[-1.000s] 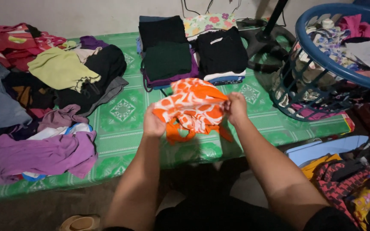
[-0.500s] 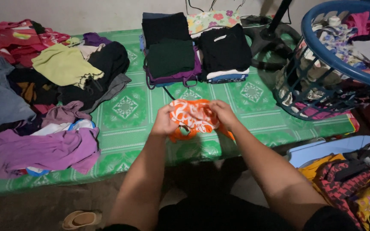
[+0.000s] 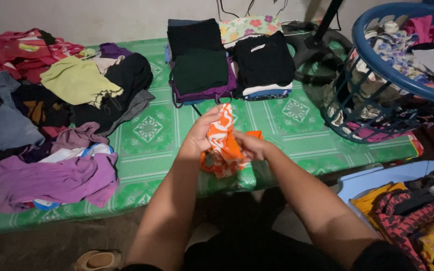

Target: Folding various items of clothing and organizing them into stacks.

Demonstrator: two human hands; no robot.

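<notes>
I hold the orange-and-white patterned garment (image 3: 223, 143) bunched between both hands, just above the near edge of the green patterned mat (image 3: 149, 145). My left hand (image 3: 203, 131) closes around its upper part, thumb on the near side and fingers (image 3: 216, 114) curled over the top, so a folded strip of the cloth stands up past my fingertips. My right hand (image 3: 251, 145) pinches the lower right part, fingers pressed together on the fabric; a small orange corner pokes out just beyond my knuckles. The rest of the cloth hangs below my hands, touching the mat's edge or just over it; I cannot tell which.

Beyond my fingers lie two folded stacks: dark green and black pieces (image 3: 198, 62) ahead of the left hand, a black folded top (image 3: 263, 60) ahead of the right. Well off to the left of my left hand, loose clothes are heaped, with a purple garment (image 3: 51, 180) nearest and a yellow-green one (image 3: 79, 83) farther out. To the right of my right hand stands a blue laundry basket (image 3: 393, 75) full of mixed clothing.
</notes>
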